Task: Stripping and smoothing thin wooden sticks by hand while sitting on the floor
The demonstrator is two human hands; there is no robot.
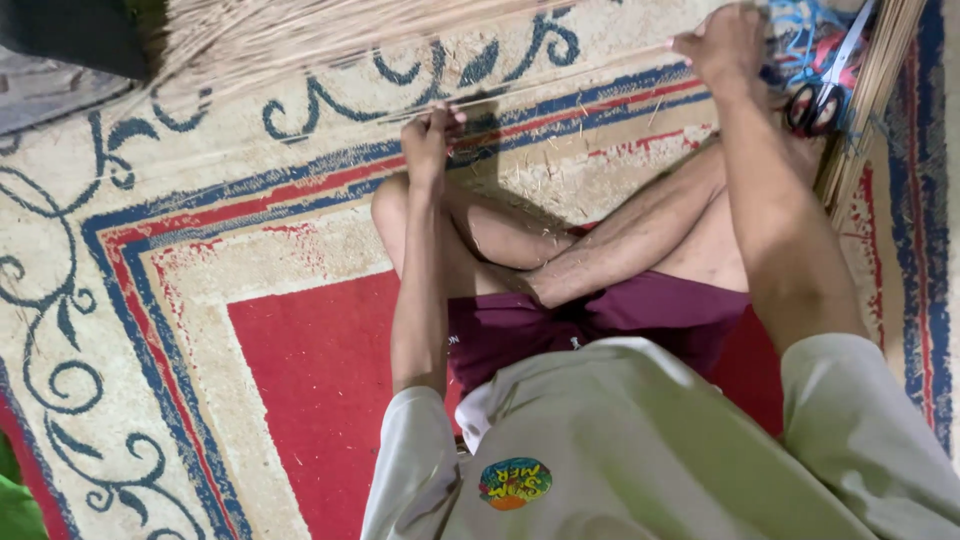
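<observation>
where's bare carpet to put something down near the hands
Free: the red carpet field beside the left arm, and the cream scroll border further out. Crowded: the straw bundle near the left hand, and the scissors with blue cord by the right hand.

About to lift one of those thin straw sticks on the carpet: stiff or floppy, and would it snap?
The straw sticks look thin and long, so likely very light and bendy. The left hand pinches a strand that stays straight toward the right hand, suggesting some springiness. Loose bits on the carpet hint they break.
</observation>
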